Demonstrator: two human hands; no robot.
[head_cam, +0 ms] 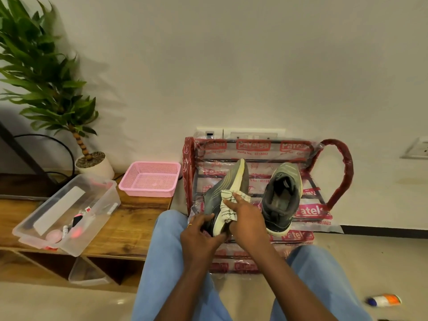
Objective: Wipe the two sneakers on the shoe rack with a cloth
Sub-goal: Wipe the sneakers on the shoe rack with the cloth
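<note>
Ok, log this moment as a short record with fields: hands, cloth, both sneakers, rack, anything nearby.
left hand: grips the heel end of the tilted sneaker
right hand: holds the cloth against that sneaker's side
tilted sneaker: turned on its side over the shoe rack, pale sole edge showing
other sneaker: upright on the rack, to the right, untouched
nearby: pink basket on the wooden bench

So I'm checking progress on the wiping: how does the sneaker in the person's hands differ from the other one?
The held sneaker is tipped on its side, pale sole showing; the other sneaker stands upright on the shoe rack, opening facing up. The left hand grips the held sneaker's heel and the right hand holds the cloth against it; the other sneaker is untouched. Both are grey-green with pale soles.
</note>
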